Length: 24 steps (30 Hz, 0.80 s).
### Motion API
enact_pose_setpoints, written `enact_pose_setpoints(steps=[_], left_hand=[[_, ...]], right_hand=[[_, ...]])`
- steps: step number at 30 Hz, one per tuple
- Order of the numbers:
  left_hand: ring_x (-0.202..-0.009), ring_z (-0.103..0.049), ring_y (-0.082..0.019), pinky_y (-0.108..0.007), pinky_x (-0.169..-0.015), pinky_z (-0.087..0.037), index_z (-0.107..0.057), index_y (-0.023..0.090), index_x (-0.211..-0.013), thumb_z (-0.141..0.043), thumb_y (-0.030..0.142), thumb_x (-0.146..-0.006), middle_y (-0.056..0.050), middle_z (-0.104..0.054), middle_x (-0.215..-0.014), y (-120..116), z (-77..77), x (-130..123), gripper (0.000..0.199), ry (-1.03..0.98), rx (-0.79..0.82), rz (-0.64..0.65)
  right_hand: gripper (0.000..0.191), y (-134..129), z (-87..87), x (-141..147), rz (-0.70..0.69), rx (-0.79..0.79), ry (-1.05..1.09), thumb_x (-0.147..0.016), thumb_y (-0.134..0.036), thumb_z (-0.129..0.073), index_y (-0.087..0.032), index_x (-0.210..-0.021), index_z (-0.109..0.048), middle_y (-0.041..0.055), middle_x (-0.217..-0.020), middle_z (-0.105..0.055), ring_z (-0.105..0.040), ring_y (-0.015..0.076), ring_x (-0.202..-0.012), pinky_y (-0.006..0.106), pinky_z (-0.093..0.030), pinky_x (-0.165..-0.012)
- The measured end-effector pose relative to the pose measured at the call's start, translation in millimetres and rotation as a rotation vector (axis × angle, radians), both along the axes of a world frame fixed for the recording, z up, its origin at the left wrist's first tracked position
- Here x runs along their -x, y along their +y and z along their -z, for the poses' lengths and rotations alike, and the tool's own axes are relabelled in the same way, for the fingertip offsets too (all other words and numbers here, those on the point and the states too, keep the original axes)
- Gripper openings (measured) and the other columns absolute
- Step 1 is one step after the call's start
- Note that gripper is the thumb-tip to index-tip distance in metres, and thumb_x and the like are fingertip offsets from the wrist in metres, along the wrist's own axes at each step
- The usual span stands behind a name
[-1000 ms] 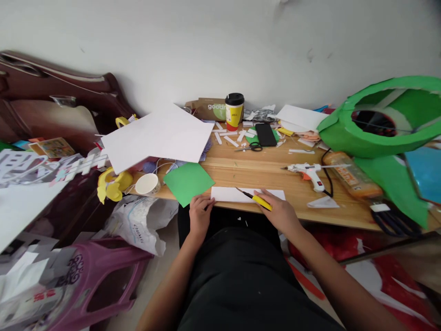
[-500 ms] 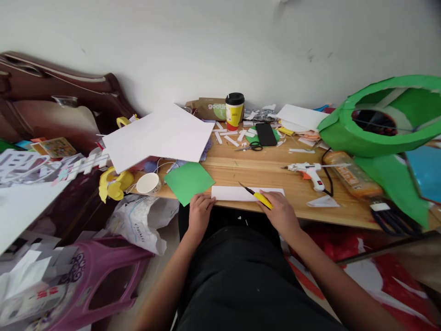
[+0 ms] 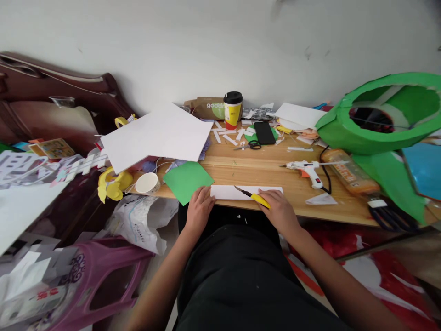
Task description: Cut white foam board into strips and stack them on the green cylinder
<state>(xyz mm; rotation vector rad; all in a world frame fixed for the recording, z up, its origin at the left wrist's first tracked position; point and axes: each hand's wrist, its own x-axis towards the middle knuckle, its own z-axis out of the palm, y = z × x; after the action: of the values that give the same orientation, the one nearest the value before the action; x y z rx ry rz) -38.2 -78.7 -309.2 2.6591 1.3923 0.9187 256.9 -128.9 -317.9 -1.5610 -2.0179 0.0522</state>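
Note:
A long white strip of board or stiff paper (image 3: 228, 192) lies along the front edge of the wooden table. My left hand (image 3: 200, 207) grips its left end, fingers bent over it and close together. In my right hand (image 3: 278, 208) is a yellow utility knife (image 3: 259, 199), held over the strip's right half. Its dark blade points left and away from me; whether the tip touches the strip I cannot tell. Beside my left hand, a green paper sheet (image 3: 188, 179) lies with one corner over the table edge.
A white glue gun (image 3: 308, 169), an orange-labelled bottle (image 3: 354, 174) and a large green ring-shaped piece (image 3: 375, 133) are on the right. Behind are scissors (image 3: 254, 145), a phone (image 3: 264, 133), paper scraps and a lidded cup (image 3: 233, 110). A paper cup (image 3: 147, 183) and white board (image 3: 158, 138) stand left.
The knife has tilted flatter, and its blade tip has moved slightly left and toward me. My left hand stays at the strip's left end. The whole view has shifted a little.

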Motion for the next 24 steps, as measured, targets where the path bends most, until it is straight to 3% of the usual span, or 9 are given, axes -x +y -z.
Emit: enact_pose_setpoints(steps=[3, 7, 12, 19, 22, 24], left_hand=[[-0.12, -0.058, -0.024, -0.044, -0.109, -0.046, -0.065, 0.017, -0.097, -0.05, 0.023, -0.099, -0.01, -0.065, -0.122, 4, -2.6, 0, 0.017, 0.128, -0.017, 0.114], [-0.118, -0.06, -0.025, -0.043, -0.108, -0.046, -0.063, 0.017, -0.106, -0.051, 0.022, -0.098, -0.011, -0.064, -0.118, 8, -4.6, 2, 0.016, 0.238, -0.004, 0.151], [-0.124, -0.054, -0.026, -0.043, -0.106, -0.048, -0.055, 0.022, -0.134, -0.05, 0.012, -0.095, -0.011, -0.06, -0.12, 10, -5.9, 5, 0.04, 0.324, 0.005, 0.17], [-0.111, -0.06, -0.023, -0.041, -0.1, -0.052, -0.062, 0.021, -0.123, -0.053, 0.029, -0.097, -0.009, -0.06, -0.108, 10, -6.6, -4, 0.028, 0.314, -0.032, 0.115], [-0.109, -0.06, -0.024, -0.049, -0.109, -0.043, -0.065, 0.018, -0.111, -0.055, 0.038, -0.096, -0.009, -0.061, -0.107, 9, -11.6, -15, 0.026, 0.319, -0.084, 0.084], [-0.113, -0.058, -0.025, -0.049, -0.112, -0.04, -0.066, 0.015, -0.1, -0.054, 0.034, -0.096, -0.011, -0.061, -0.114, 10, -15.1, -23, 0.022, 0.36, -0.102, 0.102]], right_hand=[[0.024, 3, 1.0, -3, -0.005, 0.001, 0.012, -0.091, -0.024, -0.06, -0.015, -0.111, -0.069, 0.0104, -0.113, -0.07, -0.058, 0.0268, -0.104, 0.043, -0.052, -0.092], [0.026, 7, 2.4, -6, -0.005, 0.019, 0.016, -0.091, -0.027, -0.06, -0.016, -0.113, -0.069, 0.01, -0.11, -0.071, -0.06, 0.0265, -0.102, 0.041, -0.052, -0.091], [0.028, 8, 3.0, -8, 0.015, 0.02, 0.006, -0.092, -0.031, -0.061, -0.015, -0.113, -0.069, 0.0095, -0.106, -0.072, -0.062, 0.0269, -0.098, 0.041, -0.052, -0.089], [0.031, 6, 3.4, -6, 0.032, 0.023, -0.016, -0.093, -0.03, -0.06, -0.014, -0.118, -0.067, 0.0088, -0.111, -0.071, -0.061, 0.0265, -0.099, 0.04, -0.051, -0.09], [0.03, 6, 2.4, -6, 0.018, 0.027, -0.016, -0.093, -0.03, -0.06, -0.014, -0.118, -0.067, 0.0087, -0.11, -0.071, -0.06, 0.0263, -0.099, 0.04, -0.051, -0.089], [0.03, 7, 1.5, -6, 0.018, 0.024, -0.016, -0.092, -0.03, -0.06, -0.014, -0.118, -0.067, 0.0089, -0.11, -0.071, -0.06, 0.0265, -0.098, 0.04, -0.051, -0.089]])
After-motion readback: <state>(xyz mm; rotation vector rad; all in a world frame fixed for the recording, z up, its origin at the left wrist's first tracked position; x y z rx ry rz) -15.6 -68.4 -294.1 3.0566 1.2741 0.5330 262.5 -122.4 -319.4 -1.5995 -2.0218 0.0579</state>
